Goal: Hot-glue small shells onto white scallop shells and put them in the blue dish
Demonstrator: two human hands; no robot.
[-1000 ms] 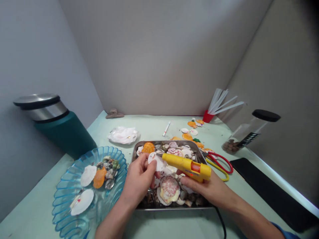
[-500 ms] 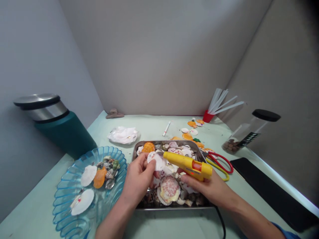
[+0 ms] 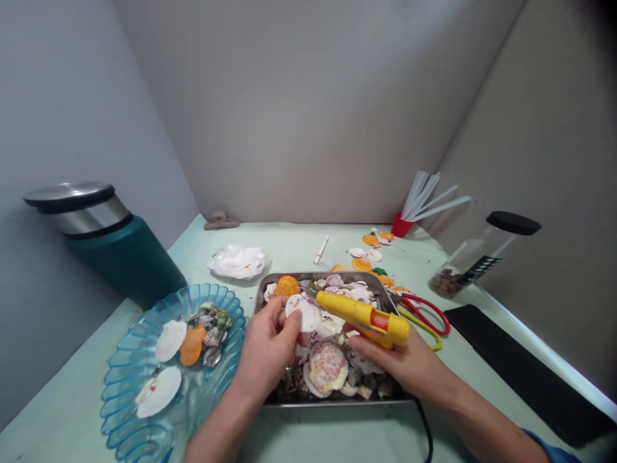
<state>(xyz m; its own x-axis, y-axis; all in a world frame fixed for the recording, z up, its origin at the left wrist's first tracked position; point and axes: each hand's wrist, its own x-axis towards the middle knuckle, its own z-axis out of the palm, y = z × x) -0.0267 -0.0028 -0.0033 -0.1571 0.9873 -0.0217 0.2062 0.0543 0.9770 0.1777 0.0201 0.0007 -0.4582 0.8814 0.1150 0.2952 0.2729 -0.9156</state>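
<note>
Above a metal tray (image 3: 337,404) heaped with seashells, my left hand (image 3: 272,334) pinches a white scallop shell (image 3: 304,313) between thumb and fingers. My right hand (image 3: 400,360) is closed around a yellow glue gun (image 3: 359,314), tilted with its front end at the held shell's right edge. Whether the tip touches the shell cannot be made out. A black cord (image 3: 427,427) runs down below my right wrist. Under my hands, a pinkish speckled scallop shell (image 3: 328,366) lies on the pile, and an orange shell (image 3: 287,286) sits at the tray's back left.
On the left are a blue scalloped plate (image 3: 112,379) holding shells and a teal bottle (image 3: 128,257). To the right lie red-and-yellow scissors (image 3: 429,315), a black flat object (image 3: 520,370) and a clear jar (image 3: 472,263). Behind stand glue sticks in a red cup (image 3: 401,226), near a marker (image 3: 321,249).
Both hands hold nearly the same pose. The glue gun's front end has shifted very slightly against the held shell; the view has drifted a little.
</note>
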